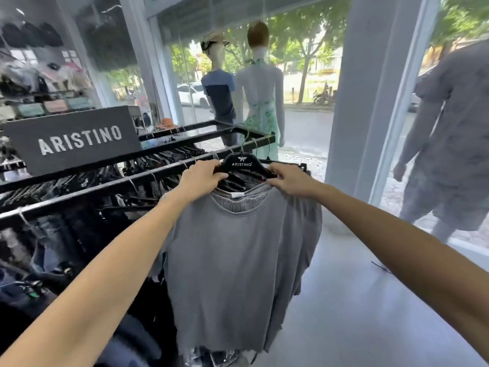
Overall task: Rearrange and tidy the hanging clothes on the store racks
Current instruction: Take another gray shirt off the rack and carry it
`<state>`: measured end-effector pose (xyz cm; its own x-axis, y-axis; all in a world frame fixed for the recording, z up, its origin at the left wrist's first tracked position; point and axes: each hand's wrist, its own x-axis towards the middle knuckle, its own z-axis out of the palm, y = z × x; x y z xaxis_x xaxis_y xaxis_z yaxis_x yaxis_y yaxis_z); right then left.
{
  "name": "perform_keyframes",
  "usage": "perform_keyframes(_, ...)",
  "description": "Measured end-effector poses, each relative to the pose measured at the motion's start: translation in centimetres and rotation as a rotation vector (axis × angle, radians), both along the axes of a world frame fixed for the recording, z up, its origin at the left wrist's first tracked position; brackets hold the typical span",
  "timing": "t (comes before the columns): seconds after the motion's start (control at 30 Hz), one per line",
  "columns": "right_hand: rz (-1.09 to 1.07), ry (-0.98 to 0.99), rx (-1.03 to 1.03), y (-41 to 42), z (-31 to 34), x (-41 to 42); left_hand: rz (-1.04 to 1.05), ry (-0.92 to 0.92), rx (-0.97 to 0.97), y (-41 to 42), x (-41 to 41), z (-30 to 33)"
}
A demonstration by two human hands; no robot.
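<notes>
A grey T-shirt (pixel 232 260) hangs on a black hanger (pixel 242 163) marked ARISTINO, at the near end of a black metal rack (pixel 148 174). My left hand (pixel 202 178) grips the hanger's left shoulder. On the other side, my right hand (pixel 289 178) grips its right shoulder together with the shirt's edge. More black hangers and dark garments sit right behind this one on the rail. The hanger's hook (pixel 244 144) rises toward the rack's end bar.
Dark clothes (pixel 53 234) crowd the rack at the left, under a black ARISTINO sign (pixel 76 140). Two mannequins (pixel 260 88) stand at the shop window beyond the rack. A grey-dressed mannequin (pixel 449 144) stands at the right by a white pillar (pixel 370 102). Grey floor lies to the right.
</notes>
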<state>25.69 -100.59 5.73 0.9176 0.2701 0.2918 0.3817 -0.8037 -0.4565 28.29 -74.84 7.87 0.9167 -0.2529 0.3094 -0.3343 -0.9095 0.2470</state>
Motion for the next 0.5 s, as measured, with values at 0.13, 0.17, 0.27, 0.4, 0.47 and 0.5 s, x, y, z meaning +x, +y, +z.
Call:
perform_keyframes(0.13, -0.149, -0.022, 0.040, -8.5, -0.1, -1.2, -0.093, -0.026, 0.018, -9.0, 1.0, 0.6)
perform_keyframes(0.17, -0.197, -0.029, 0.054, -10.6, -0.1, -1.5, -0.119, -0.026, 0.015, -11.1, 1.3, 0.7)
perform_keyframes(0.27, -0.311, -0.035, 0.064, -16.2, 0.0, -3.1, -0.187, -0.028, 0.007, -17.8, 1.8, 0.7)
perform_keyframes(0.4, -0.477, -0.065, 0.019, -22.4, -0.2, -5.3, -0.254, -0.043, -0.030, -25.8, 2.2, 0.1)
perform_keyframes(0.47, -0.573, -0.057, -0.005, -24.8, -0.5, -6.2, -0.256, -0.071, -0.015, -29.7, 2.2, -0.6)
perform_keyframes(0.5, -0.614, -0.055, -0.015, -25.8, -0.6, -6.7, -0.248, -0.088, 0.025, -31.5, 2.1, -1.1)
